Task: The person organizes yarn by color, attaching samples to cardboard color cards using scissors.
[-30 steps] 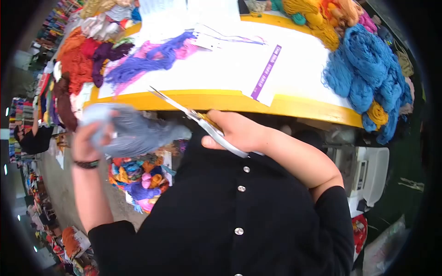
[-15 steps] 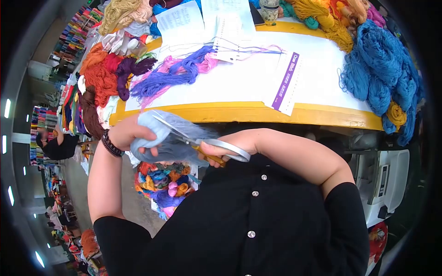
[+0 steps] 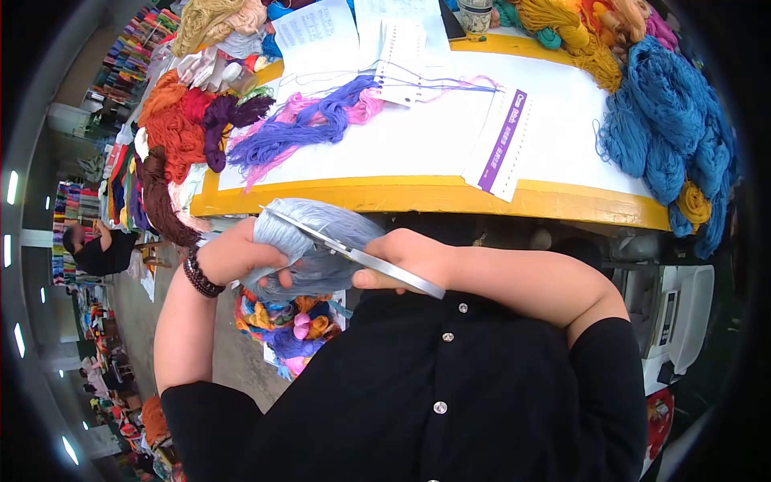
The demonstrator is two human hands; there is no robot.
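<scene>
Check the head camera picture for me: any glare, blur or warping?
In the head view, the wide lens seems to bow the table, and the picture's edges go black; the white tabletop looks nearly washed out; writing on the papers is too faint to read; the ceiling lights glare; the scissors and gray yarn look fairly sharp.

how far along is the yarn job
Seemingly done: purple yarn and pink yarn laid out on the table, strands running across the white punched card. In hand: the left hand holds a grey skein; the right hand holds scissors over it. Likely left: any trimming, then setting the grey skein down; whether a strand is cut can't be told.
</scene>
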